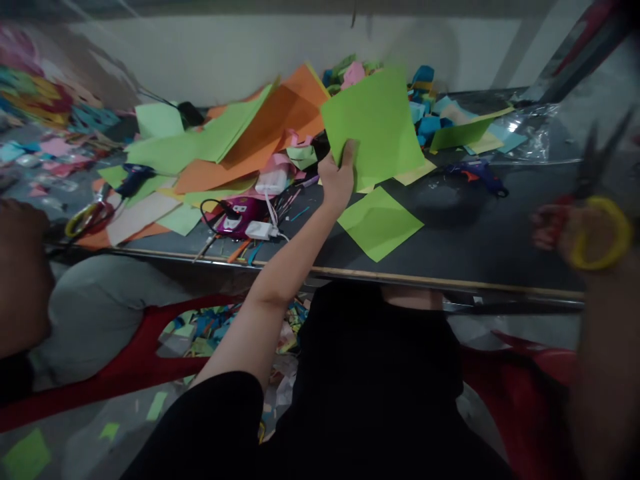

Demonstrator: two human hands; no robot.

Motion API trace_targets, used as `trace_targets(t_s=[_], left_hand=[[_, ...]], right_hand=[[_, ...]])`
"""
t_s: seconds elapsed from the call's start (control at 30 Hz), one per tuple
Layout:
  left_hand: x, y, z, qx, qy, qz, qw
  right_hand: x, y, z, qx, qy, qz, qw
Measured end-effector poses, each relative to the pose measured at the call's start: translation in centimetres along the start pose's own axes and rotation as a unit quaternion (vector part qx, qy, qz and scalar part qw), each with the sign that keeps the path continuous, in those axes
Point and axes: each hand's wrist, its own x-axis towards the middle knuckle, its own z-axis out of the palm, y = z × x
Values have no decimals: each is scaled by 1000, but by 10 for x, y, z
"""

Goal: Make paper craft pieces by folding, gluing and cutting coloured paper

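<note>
My left hand [339,177] reaches over the table and pinches the lower left edge of a bright green paper sheet [375,127], held tilted up. In front of it, a smaller green paper square [381,223] lies flat on the dark tabletop. My right hand [575,230] is raised at the far right, blurred, closed around the red and yellow handles of a pair of scissors [613,233]. The blades point up and stand apart, away from any paper.
Orange paper sheets [285,120] and light green sheets lie to the left. A purple power strip [240,217] with a white charger sits near the table edge. A blue glue gun [480,177] lies to the right. Another person's arm [23,267] rests at far left; paper scraps [215,327] are below.
</note>
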Motion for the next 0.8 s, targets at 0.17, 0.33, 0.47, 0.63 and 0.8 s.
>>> trace_targets(t_s=[0.17, 0.33, 0.47, 0.63, 0.8], left_hand=[[-5, 23, -11, 26, 23, 17, 999], [-8, 26, -15, 70, 42, 46, 996], [-11, 24, -13, 82, 54, 56, 994], [-10, 19, -12, 85, 41, 51, 994], [-6, 11, -11, 95, 42, 57, 993]], right_hand=[[-8, -108, 104, 224, -91, 20, 970], [-18, -136, 137, 138, -154, 25, 978], [-18, -126, 133, 96, -165, -10, 982], [-13, -122, 133, 83, -165, -18, 983], [-5, -118, 140, 93, -166, 13, 982]])
